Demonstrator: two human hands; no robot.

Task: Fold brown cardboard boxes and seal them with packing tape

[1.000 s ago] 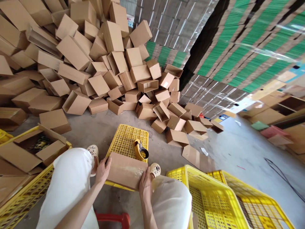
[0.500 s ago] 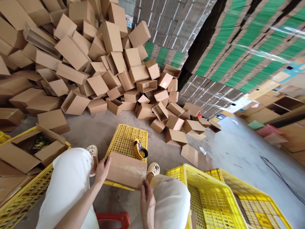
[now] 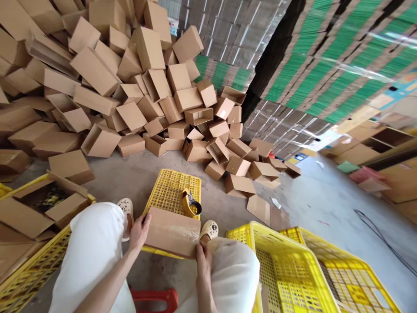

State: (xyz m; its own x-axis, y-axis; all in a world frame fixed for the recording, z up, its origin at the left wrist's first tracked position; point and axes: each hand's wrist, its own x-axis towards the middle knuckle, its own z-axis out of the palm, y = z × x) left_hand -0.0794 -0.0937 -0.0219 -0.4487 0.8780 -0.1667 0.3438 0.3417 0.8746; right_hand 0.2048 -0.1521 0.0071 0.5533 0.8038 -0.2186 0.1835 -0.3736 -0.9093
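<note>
A closed brown cardboard box with clear tape at its right end rests on the near part of an upturned yellow plastic crate. My left hand is closed around the box's left end. At the lower right corner, my right hand grips the box, its fingers partly hidden. Behind the box, a yellow-handled tape dispenser lies on the crate.
Many cardboard boxes are heaped ahead. Yellow crates stand at my right. At my left, an open carton sits in another crate. A red stool shows below. Green-striped cardboard stacks rise behind.
The view has shifted slightly. Against the box, my right hand sits a little differently at its corner; the box stays on the crate in both hands.
</note>
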